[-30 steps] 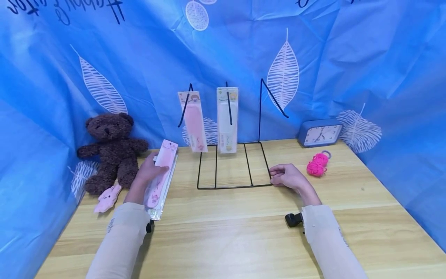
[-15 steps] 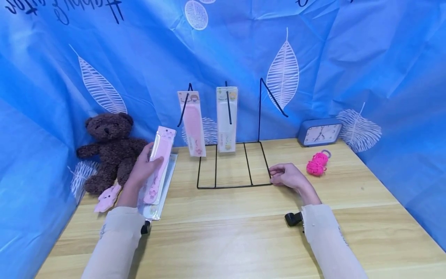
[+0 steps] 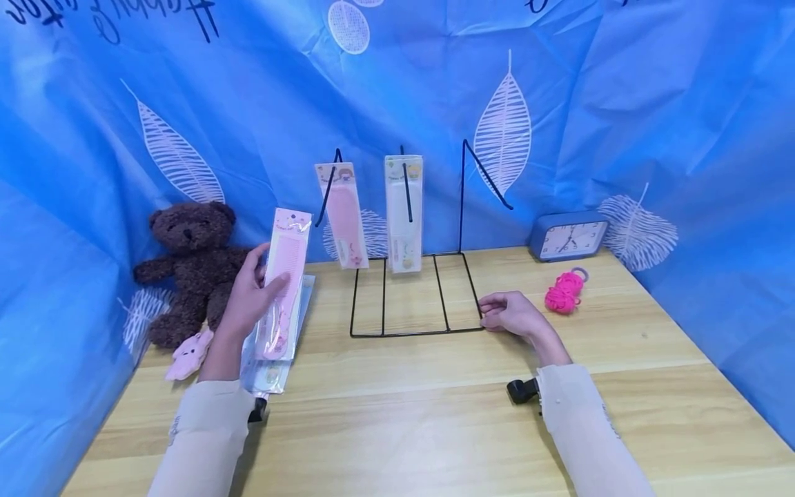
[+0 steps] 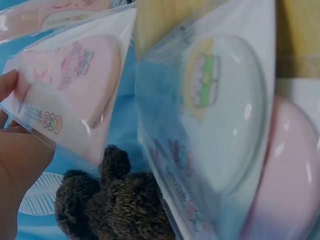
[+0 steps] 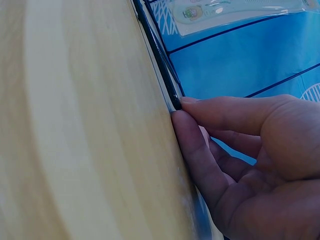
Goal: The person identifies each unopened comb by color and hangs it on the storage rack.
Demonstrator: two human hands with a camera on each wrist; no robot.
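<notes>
Hanging combs: two (image 3: 345, 219) on rack (image 3: 415, 293), third comb (image 3: 284, 283) clamped in left hand (image 3: 248, 298), rest stacked; right hand (image 3: 512, 314) pinching rack base.

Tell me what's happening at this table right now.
A person's left hand holds a packaged pink comb lifted off a small pile of packaged combs on the wooden table. The right hand pinches the base corner of a black wire rack, where two packaged combs already hang. One peg is bare.
</notes>
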